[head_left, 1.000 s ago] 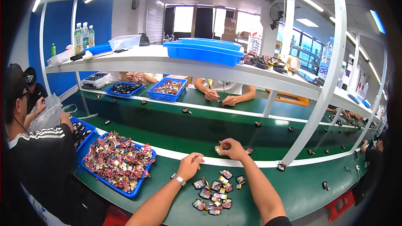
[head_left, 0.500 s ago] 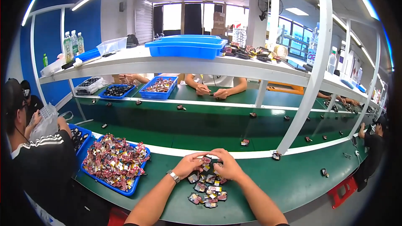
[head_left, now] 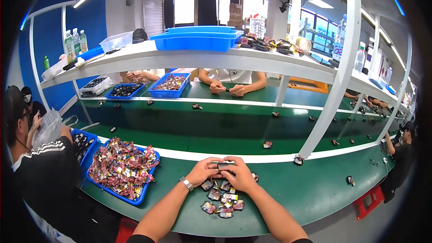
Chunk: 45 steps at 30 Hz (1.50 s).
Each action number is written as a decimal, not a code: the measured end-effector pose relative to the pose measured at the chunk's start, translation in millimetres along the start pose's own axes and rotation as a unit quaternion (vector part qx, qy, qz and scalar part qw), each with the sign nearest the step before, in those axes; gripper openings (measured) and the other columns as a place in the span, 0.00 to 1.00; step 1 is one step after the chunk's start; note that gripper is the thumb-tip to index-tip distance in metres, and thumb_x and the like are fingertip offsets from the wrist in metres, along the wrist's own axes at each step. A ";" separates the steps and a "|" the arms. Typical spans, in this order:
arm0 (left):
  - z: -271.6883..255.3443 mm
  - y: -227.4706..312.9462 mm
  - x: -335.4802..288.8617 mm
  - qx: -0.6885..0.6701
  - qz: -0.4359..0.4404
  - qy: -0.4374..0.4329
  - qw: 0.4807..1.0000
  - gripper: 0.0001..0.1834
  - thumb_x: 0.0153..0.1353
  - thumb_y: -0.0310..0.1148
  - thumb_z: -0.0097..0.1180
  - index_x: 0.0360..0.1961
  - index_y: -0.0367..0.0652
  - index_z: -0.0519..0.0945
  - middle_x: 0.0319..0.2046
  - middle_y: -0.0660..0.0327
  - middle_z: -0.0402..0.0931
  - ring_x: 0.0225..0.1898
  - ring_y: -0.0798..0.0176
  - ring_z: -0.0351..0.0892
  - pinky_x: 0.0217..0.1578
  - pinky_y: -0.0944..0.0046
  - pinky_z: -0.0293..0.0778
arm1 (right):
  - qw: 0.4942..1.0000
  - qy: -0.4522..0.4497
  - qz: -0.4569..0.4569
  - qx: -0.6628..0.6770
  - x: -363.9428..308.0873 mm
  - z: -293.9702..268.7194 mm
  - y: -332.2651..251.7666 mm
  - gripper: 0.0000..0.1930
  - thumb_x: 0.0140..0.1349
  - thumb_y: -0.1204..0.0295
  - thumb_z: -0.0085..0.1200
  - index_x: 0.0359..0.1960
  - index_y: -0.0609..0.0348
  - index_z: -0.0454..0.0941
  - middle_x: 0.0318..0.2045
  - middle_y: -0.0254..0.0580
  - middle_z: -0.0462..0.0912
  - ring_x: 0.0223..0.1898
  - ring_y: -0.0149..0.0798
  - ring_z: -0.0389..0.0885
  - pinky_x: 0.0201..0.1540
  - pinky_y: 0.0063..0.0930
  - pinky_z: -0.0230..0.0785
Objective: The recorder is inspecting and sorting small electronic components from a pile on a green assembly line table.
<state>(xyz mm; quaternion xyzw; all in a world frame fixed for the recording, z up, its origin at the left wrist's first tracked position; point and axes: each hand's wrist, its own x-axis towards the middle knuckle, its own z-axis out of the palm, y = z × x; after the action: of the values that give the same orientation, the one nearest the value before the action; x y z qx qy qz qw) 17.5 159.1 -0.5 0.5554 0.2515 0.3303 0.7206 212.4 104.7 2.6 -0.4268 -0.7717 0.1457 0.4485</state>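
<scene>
My left hand (head_left: 203,171), with a metal watch on its wrist, and my right hand (head_left: 240,174) meet above the green table. Between their fingertips they grip a small black plastic case (head_left: 221,165); what lies inside it is partly covered by the fingers. Just below, on the near side, is a cluster of small open black cases (head_left: 215,195) with reddish circuit boards and silver and yellow parts. Some of that cluster disappears under my hands.
A blue tray (head_left: 143,198) heaped with reddish circuit boards stands to the left, beside a seated person in black (head_left: 45,180). Ahead, a green conveyor belt (head_left: 216,137) carries scattered units. A white shelf post (head_left: 330,76) rises at right. Co-workers' hands (head_left: 228,89) work opposite.
My hands have drawn closer together and now hold a black case raised between the fingertips, dark side showing. Units on the belt have shifted slightly right.
</scene>
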 end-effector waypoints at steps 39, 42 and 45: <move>3.3 -10.5 4.2 -0.008 0.025 0.017 1.000 0.16 0.69 0.23 0.43 0.57 0.39 0.67 0.48 0.52 0.77 0.49 0.61 0.79 0.50 0.61 0.79 | 0.993 0.106 0.015 -0.056 -2.4 13.4 -10.7 0.08 0.51 0.76 0.62 0.34 0.58 0.84 0.47 0.43 0.77 0.50 0.46 0.74 0.48 0.33 0.74; 3.1 -11.8 3.7 -0.011 0.021 0.027 0.999 0.15 0.69 0.24 0.44 0.57 0.40 0.68 0.48 0.53 0.77 0.49 0.62 0.78 0.51 0.61 0.79 | 0.992 0.116 0.032 -0.045 -2.5 14.0 -10.2 0.08 0.51 0.76 0.62 0.34 0.58 0.84 0.47 0.44 0.78 0.50 0.46 0.74 0.48 0.33 0.74; 2.4 -11.9 4.5 0.001 0.011 0.028 1.000 0.15 0.69 0.24 0.44 0.56 0.40 0.68 0.48 0.54 0.76 0.49 0.62 0.79 0.51 0.61 0.79 | 0.991 0.124 0.025 -0.052 -2.7 14.2 -11.1 0.08 0.51 0.76 0.61 0.34 0.58 0.84 0.47 0.44 0.78 0.50 0.46 0.74 0.48 0.33 0.74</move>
<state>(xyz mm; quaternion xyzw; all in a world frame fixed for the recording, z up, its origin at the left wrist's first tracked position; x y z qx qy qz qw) 24.5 159.0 -11.4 0.5490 0.2663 0.3532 0.7091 195.5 98.2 -0.1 -0.4832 -0.7059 0.0619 0.5142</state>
